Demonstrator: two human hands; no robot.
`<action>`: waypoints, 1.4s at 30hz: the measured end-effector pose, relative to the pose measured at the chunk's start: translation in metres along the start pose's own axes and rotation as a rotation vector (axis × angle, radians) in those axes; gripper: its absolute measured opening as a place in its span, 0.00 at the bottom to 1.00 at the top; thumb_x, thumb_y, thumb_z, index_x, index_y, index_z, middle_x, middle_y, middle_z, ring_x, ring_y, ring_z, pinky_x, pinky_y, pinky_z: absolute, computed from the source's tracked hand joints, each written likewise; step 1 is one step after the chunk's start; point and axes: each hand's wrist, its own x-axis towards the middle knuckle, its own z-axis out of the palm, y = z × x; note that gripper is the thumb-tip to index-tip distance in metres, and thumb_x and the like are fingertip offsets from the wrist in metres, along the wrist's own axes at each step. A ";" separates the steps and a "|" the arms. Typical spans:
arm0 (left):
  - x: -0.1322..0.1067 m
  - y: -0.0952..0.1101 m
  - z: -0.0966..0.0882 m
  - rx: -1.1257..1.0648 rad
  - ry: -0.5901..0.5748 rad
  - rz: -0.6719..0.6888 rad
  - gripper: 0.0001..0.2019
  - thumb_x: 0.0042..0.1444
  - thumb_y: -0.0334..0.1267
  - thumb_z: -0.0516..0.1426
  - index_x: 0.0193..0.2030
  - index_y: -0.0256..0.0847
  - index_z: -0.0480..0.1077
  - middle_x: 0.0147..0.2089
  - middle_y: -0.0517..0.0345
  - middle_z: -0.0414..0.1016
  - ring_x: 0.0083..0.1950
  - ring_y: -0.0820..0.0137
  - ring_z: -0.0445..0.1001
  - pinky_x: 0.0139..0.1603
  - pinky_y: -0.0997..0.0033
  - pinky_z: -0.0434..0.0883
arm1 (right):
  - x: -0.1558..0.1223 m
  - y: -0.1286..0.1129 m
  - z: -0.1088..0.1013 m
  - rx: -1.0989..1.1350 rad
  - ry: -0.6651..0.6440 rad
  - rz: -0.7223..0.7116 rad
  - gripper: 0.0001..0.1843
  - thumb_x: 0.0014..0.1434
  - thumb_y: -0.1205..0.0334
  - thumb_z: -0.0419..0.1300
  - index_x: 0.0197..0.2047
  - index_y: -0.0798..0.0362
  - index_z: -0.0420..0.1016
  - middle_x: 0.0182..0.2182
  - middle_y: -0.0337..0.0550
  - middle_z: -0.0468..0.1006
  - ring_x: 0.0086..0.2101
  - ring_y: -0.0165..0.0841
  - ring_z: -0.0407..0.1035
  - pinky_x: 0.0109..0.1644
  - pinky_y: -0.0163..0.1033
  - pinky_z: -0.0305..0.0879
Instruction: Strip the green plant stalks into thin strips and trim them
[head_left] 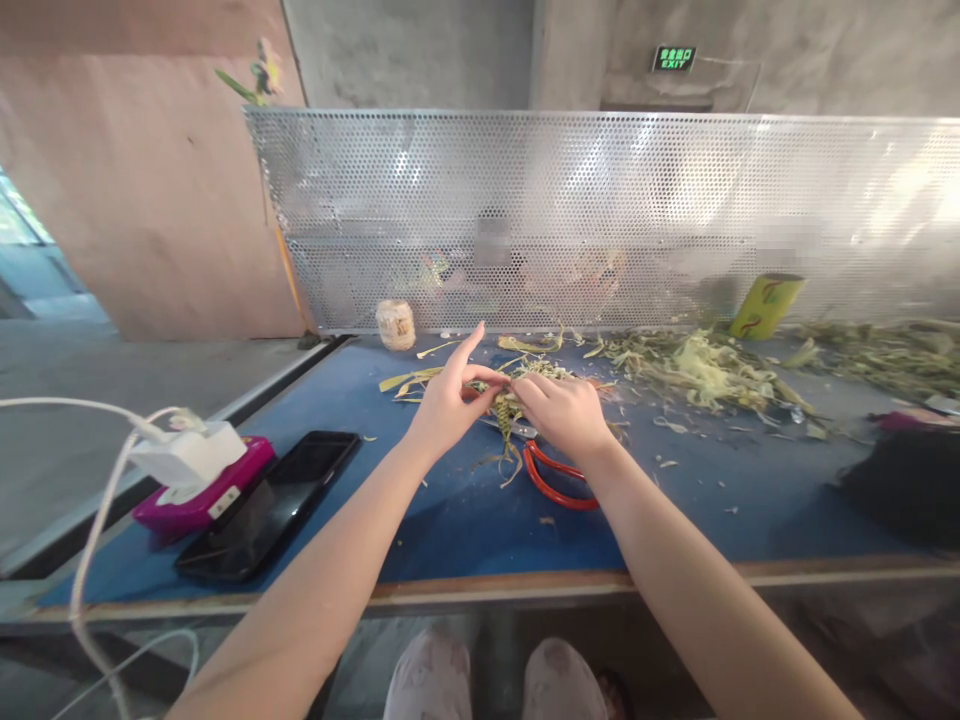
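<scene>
Both hands meet over the middle of the blue table. Between them hangs a green braided strip of dried plant leaf (504, 408), its loose ends trailing down toward the tabletop. My left hand (447, 400) pinches the strip's top between thumb and a finger, while its index finger points up. My right hand (561, 408) grips the same spot from the other side, fingers bent together. Just below my right hand lie scissors with red handles (551, 485); their blades are partly covered by the strip. Loose dried leaf strips (412, 382) lie behind my left hand.
A black phone (274, 500) and a magenta power strip (206, 490) with a white charger (191, 452) occupy the left. A twine roll (395, 325) stands by the perforated metal screen (450, 180). Heaped husks (697, 370), a yellow-green roll (766, 305) and a black item (904, 480) lie right.
</scene>
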 end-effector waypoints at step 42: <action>-0.002 0.000 0.000 0.107 0.012 0.007 0.34 0.49 0.29 0.55 0.62 0.47 0.47 0.37 0.55 0.75 0.37 0.67 0.72 0.30 0.73 0.70 | 0.004 -0.003 -0.002 0.081 -0.223 0.059 0.13 0.60 0.62 0.45 0.31 0.53 0.68 0.25 0.39 0.74 0.19 0.24 0.61 0.23 0.34 0.38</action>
